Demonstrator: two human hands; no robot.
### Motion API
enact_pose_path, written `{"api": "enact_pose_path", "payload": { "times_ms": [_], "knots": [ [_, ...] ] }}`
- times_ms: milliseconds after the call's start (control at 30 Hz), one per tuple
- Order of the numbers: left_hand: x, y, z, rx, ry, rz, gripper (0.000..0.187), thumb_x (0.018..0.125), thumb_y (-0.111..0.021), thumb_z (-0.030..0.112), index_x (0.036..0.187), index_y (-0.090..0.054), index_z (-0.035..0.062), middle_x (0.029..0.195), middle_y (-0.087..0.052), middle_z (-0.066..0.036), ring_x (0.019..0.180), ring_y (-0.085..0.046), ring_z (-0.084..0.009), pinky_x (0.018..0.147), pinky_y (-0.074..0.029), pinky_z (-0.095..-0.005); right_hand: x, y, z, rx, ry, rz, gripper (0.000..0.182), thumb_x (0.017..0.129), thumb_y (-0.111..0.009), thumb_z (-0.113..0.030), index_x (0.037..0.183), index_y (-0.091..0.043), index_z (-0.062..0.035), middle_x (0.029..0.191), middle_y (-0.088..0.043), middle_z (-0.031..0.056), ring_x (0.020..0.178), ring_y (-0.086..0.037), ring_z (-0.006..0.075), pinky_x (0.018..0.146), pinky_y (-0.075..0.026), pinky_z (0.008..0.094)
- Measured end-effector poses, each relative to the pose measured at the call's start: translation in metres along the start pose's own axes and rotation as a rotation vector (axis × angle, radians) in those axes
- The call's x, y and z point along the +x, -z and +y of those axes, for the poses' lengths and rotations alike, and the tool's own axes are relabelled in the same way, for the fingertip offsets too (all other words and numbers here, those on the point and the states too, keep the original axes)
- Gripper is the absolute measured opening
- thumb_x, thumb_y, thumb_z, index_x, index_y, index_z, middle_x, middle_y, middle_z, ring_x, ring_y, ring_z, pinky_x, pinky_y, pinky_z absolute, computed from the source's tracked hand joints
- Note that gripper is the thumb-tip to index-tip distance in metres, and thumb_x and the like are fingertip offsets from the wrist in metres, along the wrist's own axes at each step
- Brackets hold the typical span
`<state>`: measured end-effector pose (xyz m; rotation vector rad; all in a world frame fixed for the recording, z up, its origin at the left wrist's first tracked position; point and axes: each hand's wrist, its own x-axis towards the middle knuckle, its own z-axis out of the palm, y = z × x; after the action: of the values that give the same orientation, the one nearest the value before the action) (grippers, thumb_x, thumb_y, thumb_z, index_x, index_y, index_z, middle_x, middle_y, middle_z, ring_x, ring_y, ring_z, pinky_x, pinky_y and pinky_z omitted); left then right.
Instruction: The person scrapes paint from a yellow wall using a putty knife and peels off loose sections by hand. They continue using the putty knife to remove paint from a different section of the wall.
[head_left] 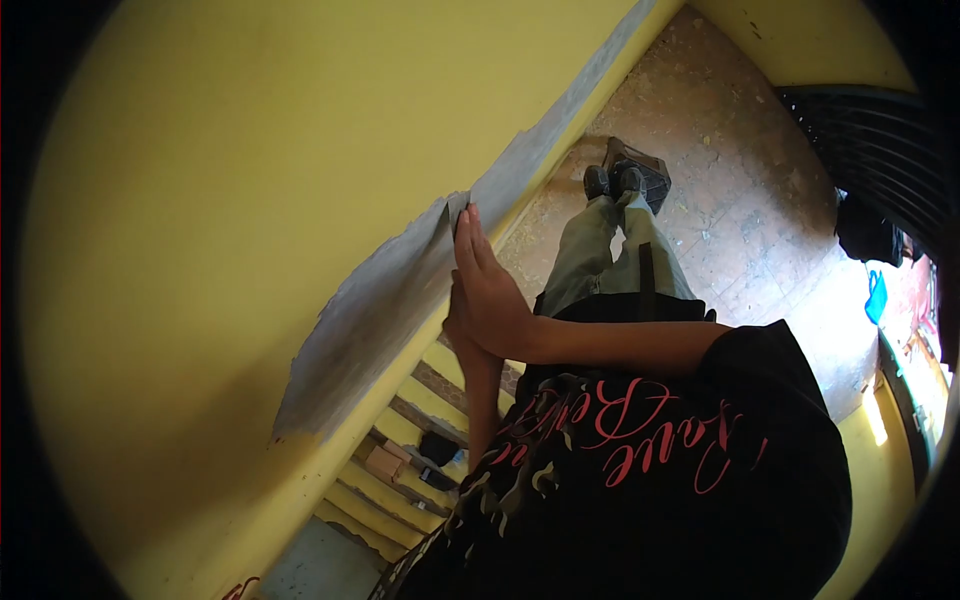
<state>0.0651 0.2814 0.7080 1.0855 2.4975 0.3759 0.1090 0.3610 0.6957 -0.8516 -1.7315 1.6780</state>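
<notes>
My right hand point(492, 290) reaches across from the right with its fingers stretched out and side by side. Its fingertips touch the upper edge of a bare grey patch point(375, 305) on the yellow wall point(250, 180). Beside them a narrow, pale raised edge stands out from the patch. My left hand point(468, 335) is below and partly behind the right one, close to the wall's edge; most of its fingers are hidden. Nothing that it might hold can be made out.
Yellow steps point(400, 425) lie below, with a brown block point(384, 462) and small dark items on them. My shoes point(597, 182) are beside a dark object point(650, 172) on the speckled floor point(710, 150). Curved black bars point(870, 140) stand at the right.
</notes>
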Motion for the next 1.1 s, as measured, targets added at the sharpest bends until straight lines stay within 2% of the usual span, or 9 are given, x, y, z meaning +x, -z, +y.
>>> {"api": "enact_pose_path", "payload": {
  "times_ms": [33,167,267,467,567,767,833,933,1100],
  "knots": [
    [-0.001,0.005,-0.002,0.021,-0.018,0.009,0.041,0.087,-0.062,0.022,0.118,-0.052,-0.0021,0.109,-0.061,-0.024,0.1,-0.062,-0.0384,0.077,-0.049,-0.0409,0.0,-0.005,-0.001,-0.01,0.012,0.045,0.07,0.086,-0.044,0.004,0.144,-0.005,0.0118,0.146,-0.013,0.04,0.137,-0.018,0.0506,0.109,-0.032,0.046],
    [0.016,0.016,0.018,0.048,-0.059,-0.022,0.043,0.086,-0.062,0.021,0.12,-0.05,-0.0014,0.111,-0.06,-0.023,0.1,-0.061,-0.039,0.077,-0.049,-0.0417,0.007,0.001,-0.001,-0.037,0.003,0.023,0.073,0.085,-0.044,0.004,0.144,-0.002,0.012,0.146,-0.01,0.0411,0.136,-0.019,0.0525,0.106,-0.035,0.0464],
    [0.033,0.016,0.041,-0.005,-0.064,-0.117,0.045,0.085,-0.062,0.02,0.123,-0.049,0.0002,0.111,-0.06,-0.023,0.1,-0.06,-0.0398,0.076,-0.049,-0.0431,0.025,0.022,-0.007,0.112,-0.21,0.063,0.072,0.085,-0.042,0.005,0.143,-0.001,0.0131,0.146,-0.007,0.0414,0.134,-0.019,0.0549,0.106,-0.035,0.0462],
    [0.002,0.006,0.01,-0.037,0.069,-0.102,0.046,0.083,-0.064,0.02,0.123,-0.05,0.0025,0.111,-0.06,-0.022,0.101,-0.059,-0.0401,0.078,-0.048,-0.0441,0.007,0.013,-0.005,-0.01,-0.074,0.007,0.074,0.081,-0.043,0.006,0.142,-0.003,0.0149,0.145,-0.011,0.0413,0.137,-0.018,0.0514,0.11,-0.031,0.0449],
    [-0.008,0.012,0.012,-0.087,0.233,-0.058,0.04,0.086,-0.064,0.019,0.118,-0.053,-0.0012,0.115,-0.06,-0.021,0.108,-0.059,-0.0335,0.086,-0.046,-0.0368,0.005,0.011,-0.01,-0.106,0.01,0.003,0.076,0.077,-0.047,0.006,0.141,-0.005,0.0175,0.145,-0.014,0.0408,0.139,-0.018,0.0481,0.114,-0.026,0.0434],
    [-0.022,0.012,0.016,-0.036,0.204,-0.066,0.042,0.085,-0.064,0.019,0.12,-0.052,-0.0003,0.116,-0.06,-0.021,0.107,-0.059,-0.0344,0.085,-0.047,-0.0381,-0.003,0.016,-0.012,-0.06,-0.043,-0.13,0.077,0.073,-0.048,0.007,0.139,-0.009,0.0197,0.144,-0.017,0.0399,0.14,-0.017,0.0464,0.116,-0.021,0.0435],
    [-0.025,0.016,0.017,-0.023,0.201,-0.067,0.042,0.085,-0.064,0.02,0.121,-0.052,0.0,0.116,-0.06,-0.021,0.107,-0.059,-0.0347,0.085,-0.047,-0.0385,-0.006,0.008,-0.011,-0.03,-0.002,-0.176,0.081,0.068,-0.052,0.007,0.136,-0.011,0.0235,0.14,-0.016,0.046,0.138,-0.016,0.0532,0.115,-0.02,0.0489],
    [-0.024,0.015,0.017,-0.007,0.184,-0.065,0.043,0.085,-0.063,0.02,0.122,-0.051,0.0005,0.116,-0.06,-0.021,0.107,-0.059,-0.0351,0.084,-0.047,-0.0391,-0.003,0.012,-0.017,-0.046,-0.03,-0.145,0.08,0.071,-0.049,0.008,0.139,-0.009,0.0196,0.145,-0.016,0.0398,0.14,-0.016,0.0471,0.116,-0.02,0.0444],
    [-0.017,0.014,0.019,-0.004,0.143,-0.06,0.045,0.084,-0.063,0.02,0.123,-0.05,0.0012,0.116,-0.06,-0.021,0.106,-0.059,-0.0359,0.083,-0.047,-0.0402,0.007,0.018,-0.013,-0.015,-0.013,-0.061,0.081,0.069,-0.051,0.007,0.136,-0.009,0.0227,0.142,-0.015,0.0441,0.138,-0.014,0.052,0.116,-0.019,0.0477]
  ]
}}
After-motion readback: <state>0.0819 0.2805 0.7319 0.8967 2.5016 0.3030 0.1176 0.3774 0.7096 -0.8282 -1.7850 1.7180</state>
